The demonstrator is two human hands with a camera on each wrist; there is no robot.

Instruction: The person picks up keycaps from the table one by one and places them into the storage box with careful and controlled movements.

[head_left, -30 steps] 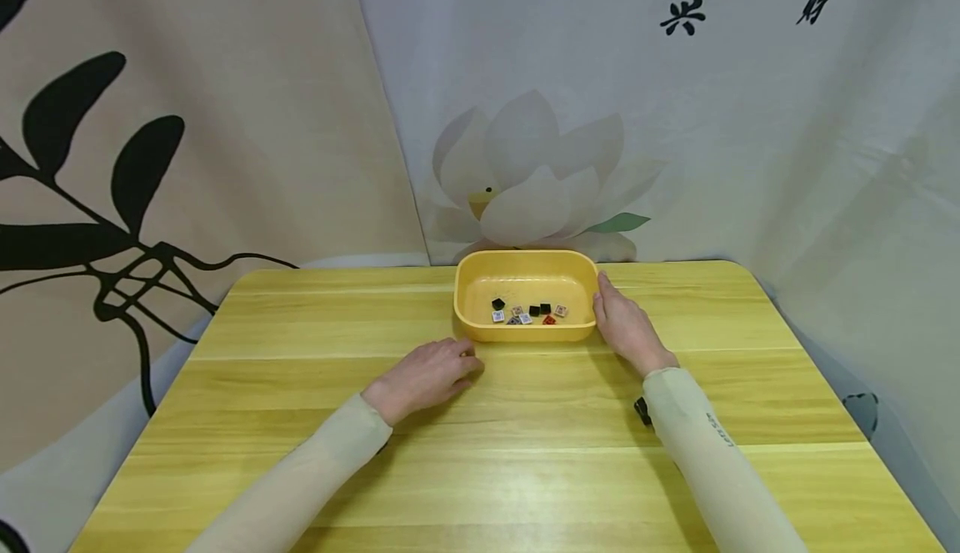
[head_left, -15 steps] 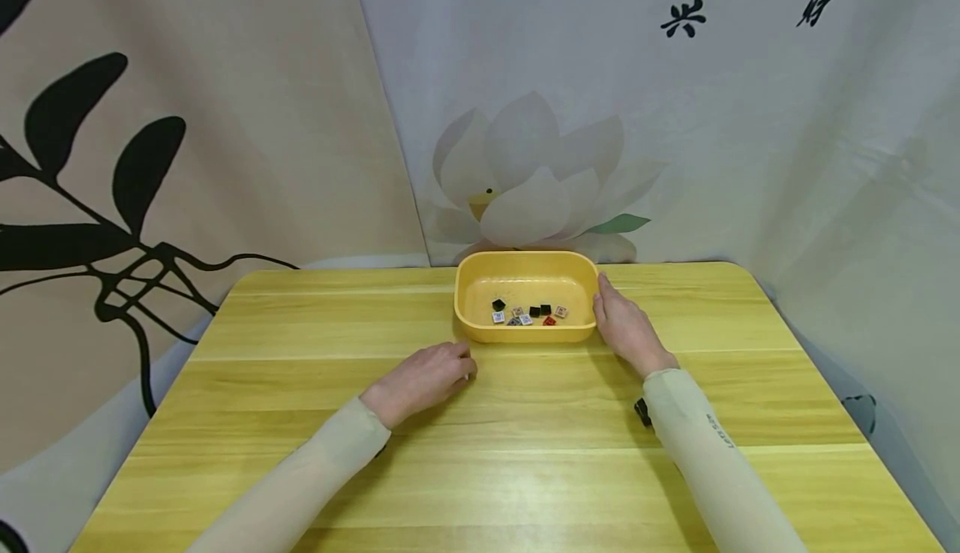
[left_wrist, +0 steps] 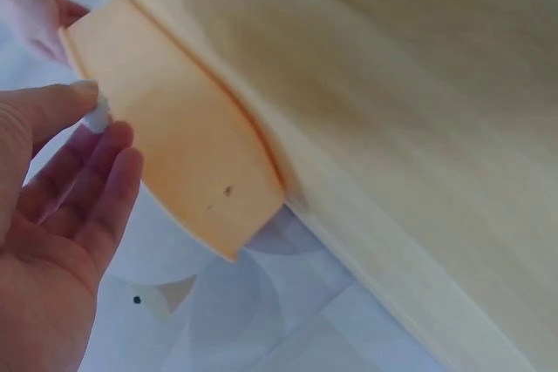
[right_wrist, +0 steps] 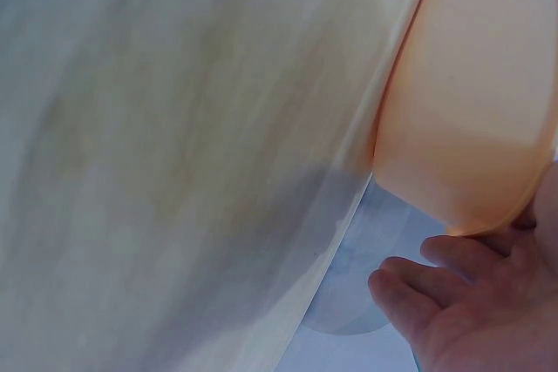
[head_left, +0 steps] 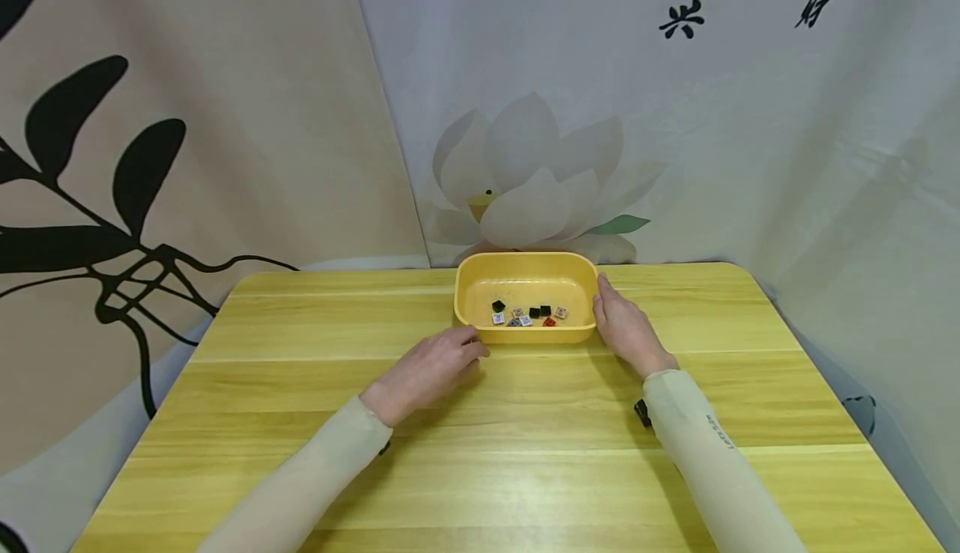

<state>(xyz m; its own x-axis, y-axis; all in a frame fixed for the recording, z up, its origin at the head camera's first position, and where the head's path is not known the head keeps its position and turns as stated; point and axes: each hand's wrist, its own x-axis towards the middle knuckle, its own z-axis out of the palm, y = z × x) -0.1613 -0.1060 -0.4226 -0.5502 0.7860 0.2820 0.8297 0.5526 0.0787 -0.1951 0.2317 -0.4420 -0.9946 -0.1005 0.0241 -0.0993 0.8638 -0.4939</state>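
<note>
In the head view, my left hand (head_left: 431,368) is at the front left corner of a yellow plastic box (head_left: 525,264). Up close in the left wrist view, its thumb and fingertips pinch a small white piece (left_wrist: 98,114), partly covered and too blurred to tell its kind. My right hand (head_left: 628,326) holds the box's right side at the rim; the right wrist view shows its fingers (right_wrist: 410,289) outside the wall, with the thumb mostly hidden. Inside lie several small pieces like dice: white ones (head_left: 498,318), black ones (head_left: 545,310) and a red one (head_left: 550,321).
The box stands near the far edge of a wooden table (head_left: 510,453). Right behind that edge hangs a pale printed curtain (head_left: 300,119) with a lotus, dark leaves and brush characters.
My left hand drew slightly back from the box, then moved forward and right to its front left corner. The right hand and the box have kept their places.
</note>
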